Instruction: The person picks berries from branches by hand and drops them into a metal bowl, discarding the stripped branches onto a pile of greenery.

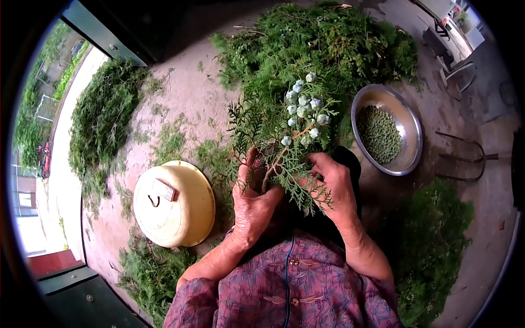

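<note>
My left hand (252, 210) is closed around the lower stem of an arborvitae branch (278, 164), its forefinger pointing up along the twigs. At the top of this branch sits a cluster of pale blue-green cones (303, 106). On the other side of the foliage is my right hand (332, 183), fingers curled in against the sprigs. Green scaly leaves cover its fingertips, so what they pinch cannot be made out. To the right of that hand stands a steel bowl (414, 143) partly filled with small green cones (378, 134).
A large heap of cut greenery (328, 44) lies ahead. More piles rest by the doorway (104, 115), at lower left (156, 270) and lower right (437, 246). An upturned cream basin (175, 213) is at left. A bent metal frame (465, 158) is at right.
</note>
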The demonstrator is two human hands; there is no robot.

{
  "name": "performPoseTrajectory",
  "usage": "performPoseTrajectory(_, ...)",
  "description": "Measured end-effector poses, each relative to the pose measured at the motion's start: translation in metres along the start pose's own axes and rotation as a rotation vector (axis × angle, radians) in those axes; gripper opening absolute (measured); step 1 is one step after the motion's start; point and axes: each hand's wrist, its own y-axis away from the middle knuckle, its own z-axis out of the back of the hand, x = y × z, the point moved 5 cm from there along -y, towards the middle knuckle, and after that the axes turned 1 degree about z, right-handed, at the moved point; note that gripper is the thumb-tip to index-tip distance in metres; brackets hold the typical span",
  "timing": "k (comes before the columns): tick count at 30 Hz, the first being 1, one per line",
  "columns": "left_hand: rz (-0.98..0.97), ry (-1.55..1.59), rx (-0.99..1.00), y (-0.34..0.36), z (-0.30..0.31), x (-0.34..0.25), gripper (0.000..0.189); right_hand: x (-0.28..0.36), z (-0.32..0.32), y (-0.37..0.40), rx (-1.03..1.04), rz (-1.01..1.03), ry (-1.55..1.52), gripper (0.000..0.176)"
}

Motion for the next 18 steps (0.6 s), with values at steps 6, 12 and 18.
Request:
performPoseTrajectory(6,0.037,-0.050,0.010,0.003,-0.001,0.001,0.080,-0.003,-0.001,0.004,-0.060,0.058,0.047,0.018)
performPoseTrajectory(12,0.033,0.002,0.006,0.007,-0.002,0.003,0.079,-0.021,-0.004,0.010,0.033,-0.171,-0.387,0.015)
performPoseTrajectory(18,0.020,0.017,-0.027,0.004,0.001,0.004,0.078,-0.045,-0.008,0.023,-0.168,-0.565,-0.790,0.006)
